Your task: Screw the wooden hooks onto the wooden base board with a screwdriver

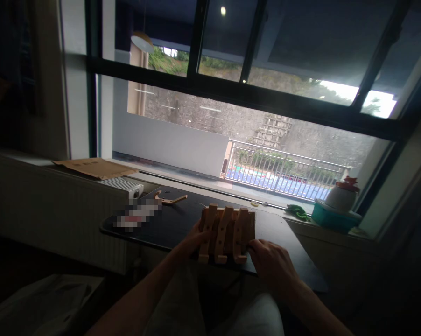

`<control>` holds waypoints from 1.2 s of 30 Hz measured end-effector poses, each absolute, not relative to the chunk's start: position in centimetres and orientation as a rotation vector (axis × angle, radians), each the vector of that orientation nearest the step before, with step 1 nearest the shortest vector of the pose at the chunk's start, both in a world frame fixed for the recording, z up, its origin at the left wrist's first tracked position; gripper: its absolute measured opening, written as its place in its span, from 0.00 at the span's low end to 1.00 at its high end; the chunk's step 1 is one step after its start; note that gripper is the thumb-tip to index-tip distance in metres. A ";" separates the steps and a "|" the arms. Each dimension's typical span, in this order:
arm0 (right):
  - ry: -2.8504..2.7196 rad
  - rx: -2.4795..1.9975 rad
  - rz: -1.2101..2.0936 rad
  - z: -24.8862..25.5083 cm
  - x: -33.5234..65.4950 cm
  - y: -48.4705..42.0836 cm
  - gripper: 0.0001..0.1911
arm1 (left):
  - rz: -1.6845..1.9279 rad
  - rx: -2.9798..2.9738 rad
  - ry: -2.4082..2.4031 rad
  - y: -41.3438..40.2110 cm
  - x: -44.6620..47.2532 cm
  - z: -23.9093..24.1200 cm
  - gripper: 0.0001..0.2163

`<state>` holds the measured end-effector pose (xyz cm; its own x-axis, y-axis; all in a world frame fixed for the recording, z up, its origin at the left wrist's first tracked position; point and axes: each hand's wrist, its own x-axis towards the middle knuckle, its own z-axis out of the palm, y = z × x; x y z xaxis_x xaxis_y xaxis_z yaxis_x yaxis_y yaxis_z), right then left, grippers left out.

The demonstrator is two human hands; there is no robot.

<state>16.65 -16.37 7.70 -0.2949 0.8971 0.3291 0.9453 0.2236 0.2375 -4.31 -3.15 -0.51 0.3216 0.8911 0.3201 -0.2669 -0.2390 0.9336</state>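
A wooden hook rack (pixel 228 233) with three curved hook pieces is tilted up at the near edge of the dark table. My left hand (pixel 199 237) is closed on its left side, with the thumb over the leftmost hook piece. Dark round holes show along the hook pieces. At the right side, my right hand (pixel 271 259) is closed with its fingertips pinched close to the rightmost hook piece; whatever they hold is too small and dark to make out. Farther back on the table lies a loose curved wooden piece (pixel 171 200).
The dark table (pixel 277 228) stands below a window. A blurred-out item (pixel 135 217) lies at its left. On the sill are a brown envelope (pixel 94 168), a green cloth-like thing (pixel 298 212), and a teal box (pixel 333 217) with a white bottle (pixel 344 196) on it.
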 end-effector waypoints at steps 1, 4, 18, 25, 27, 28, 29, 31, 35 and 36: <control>-2.329 -1.813 -0.602 7.6 16.5 -16.4 0.10 | 1.228 1.398 0.624 -3.1 -4.3 -0.6 0.26; -2.320 -1.843 -0.622 7.5 16.0 -16.4 0.10 | 1.238 1.407 0.626 -3.1 -4.3 -0.7 0.25; -2.544 -1.764 -0.595 8.5 16.2 -15.7 0.13 | 1.229 1.430 0.634 -3.6 -4.4 -0.2 0.24; -2.283 -1.909 -0.542 7.2 16.2 -16.0 0.11 | 1.267 1.422 0.642 -3.4 -4.3 -0.4 0.24; -2.328 -1.866 -0.538 7.6 16.3 -16.0 0.11 | 1.271 1.417 0.637 -3.2 -4.2 -0.7 0.24; -2.362 -1.838 -0.540 7.9 16.4 -16.0 0.13 | 1.268 1.414 0.634 -3.0 -4.2 -0.8 0.25; -2.403 -1.808 -0.544 8.1 16.3 -16.0 0.15 | 1.264 1.412 0.631 -3.0 -4.2 -0.9 0.25; -2.495 -1.747 -0.554 8.4 16.2 -15.9 0.17 | 1.258 1.411 0.632 -2.9 -4.2 -0.9 0.25; -2.613 -1.671 -0.548 8.4 15.9 -15.7 0.13 | 1.251 1.419 0.646 -3.3 -4.3 -0.5 0.25; -2.610 -1.673 -0.536 8.4 16.0 -15.6 0.13 | 1.248 1.421 0.649 -3.5 -4.3 -0.3 0.24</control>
